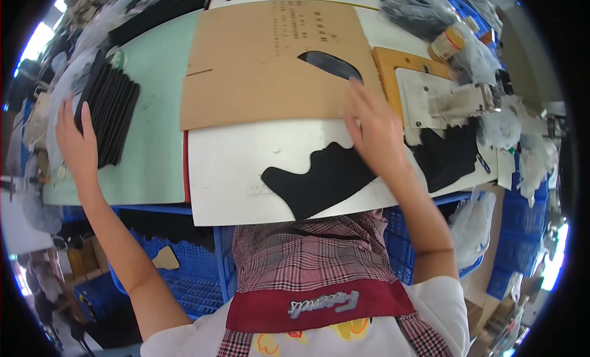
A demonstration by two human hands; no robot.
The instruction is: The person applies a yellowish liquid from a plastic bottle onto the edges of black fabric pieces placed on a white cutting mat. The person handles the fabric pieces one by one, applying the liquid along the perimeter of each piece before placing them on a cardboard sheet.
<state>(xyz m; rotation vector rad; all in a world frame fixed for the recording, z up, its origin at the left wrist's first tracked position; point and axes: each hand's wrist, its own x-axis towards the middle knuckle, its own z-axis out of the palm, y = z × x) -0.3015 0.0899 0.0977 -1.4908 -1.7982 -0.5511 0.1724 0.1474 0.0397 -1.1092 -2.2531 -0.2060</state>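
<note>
At the left, my left hand (77, 138) rests at the near left edge of a fanned stack of black cut pieces (117, 114), its fingers stretched and apart. My right hand (376, 132) is over the right side of the cardboard sheet (258, 80), slightly blurred. Its fingers reach toward the end of a curved dark piece (332, 64) lying on the cardboard; whether they touch it I cannot tell. Below that hand, a larger black piece with a wavy edge (322, 178) lies flat on the white table (227, 172), its right end partly hidden by my hand and wrist.
A sewing machine (461, 102) with a white plate stands at the right, beside a wooden frame (387, 80). Black pieces (445, 157) lie by it. Behind are a jar (447, 44) and plastic bags. Blue crates (184, 268) stand below the table edge.
</note>
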